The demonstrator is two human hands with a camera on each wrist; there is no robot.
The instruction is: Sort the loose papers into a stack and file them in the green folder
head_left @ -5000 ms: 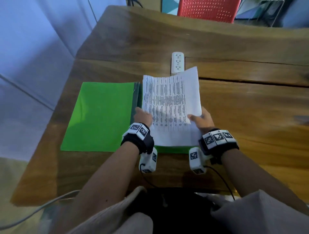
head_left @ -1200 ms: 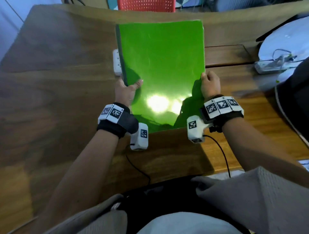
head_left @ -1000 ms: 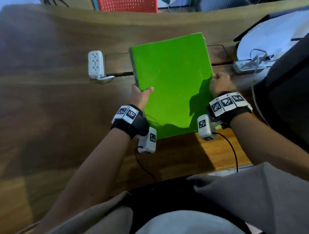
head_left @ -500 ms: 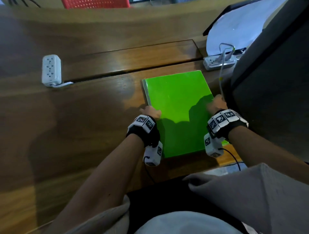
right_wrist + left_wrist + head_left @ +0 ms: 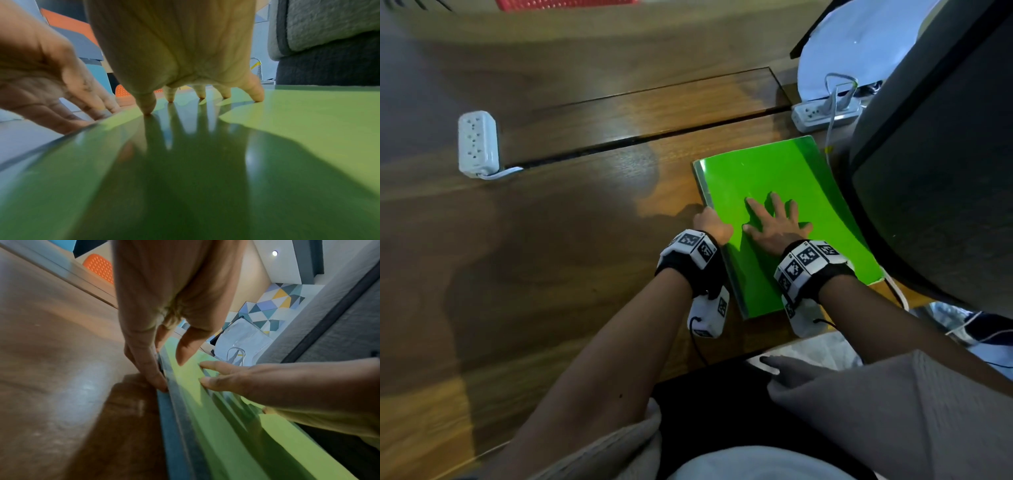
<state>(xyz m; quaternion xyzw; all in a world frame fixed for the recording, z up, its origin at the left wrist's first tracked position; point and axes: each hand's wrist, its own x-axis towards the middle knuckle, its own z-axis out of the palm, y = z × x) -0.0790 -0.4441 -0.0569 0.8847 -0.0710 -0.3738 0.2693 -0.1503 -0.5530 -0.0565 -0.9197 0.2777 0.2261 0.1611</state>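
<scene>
The green folder (image 5: 774,174) lies closed and flat on the wooden table (image 5: 571,240), near its right front edge. My right hand (image 5: 767,219) is spread on the cover, and its fingertips (image 5: 258,97) press down on the green surface (image 5: 308,129). My left hand (image 5: 710,224) is at the folder's left edge. Its fingers (image 5: 148,369) run straight down against the dark spine (image 5: 176,418), with the thumb resting on the cover (image 5: 236,434). No loose papers show.
A white power strip (image 5: 477,144) lies far left on the table. A second strip (image 5: 825,114) with a plugged cable sits just behind the folder. A large dark grey padded object (image 5: 935,178) crowds the folder's right side. A white sheet (image 5: 859,44) lies at the back right.
The closed folder was held up in both hands, then carried right and laid flat. My right hand has left the folder's right edge and now lies spread on the cover.
</scene>
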